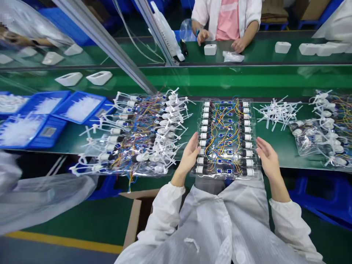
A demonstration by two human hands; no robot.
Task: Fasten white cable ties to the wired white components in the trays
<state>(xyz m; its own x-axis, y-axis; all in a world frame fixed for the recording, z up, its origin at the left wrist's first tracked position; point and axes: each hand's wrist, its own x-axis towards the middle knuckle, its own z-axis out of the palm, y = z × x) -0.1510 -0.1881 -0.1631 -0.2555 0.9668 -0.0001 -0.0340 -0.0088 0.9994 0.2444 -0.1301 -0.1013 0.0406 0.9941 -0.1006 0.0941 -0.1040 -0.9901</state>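
Note:
A clear plastic tray (226, 176) lies in front of me, filled with two columns of white and black cylindrical parts, small blue pieces and yellow, blue and red wires between them. My left hand (190, 152) holds its left edge and my right hand (267, 156) holds its right edge. Left of it lie trays of similar wired parts (143, 139) with white cable ties sticking out. A loose pile of white cable ties (279, 113) is just right of the tray.
Blue bins (49, 132) of white pieces stand at the left. More wired parts (334, 128) and a plastic bag (306, 137) are at the right. Metal posts (110, 44) rise beyond the bench. Opposite, a person's hands (238, 45) rest near white devices (210, 49). A cardboard box (133, 223) is below.

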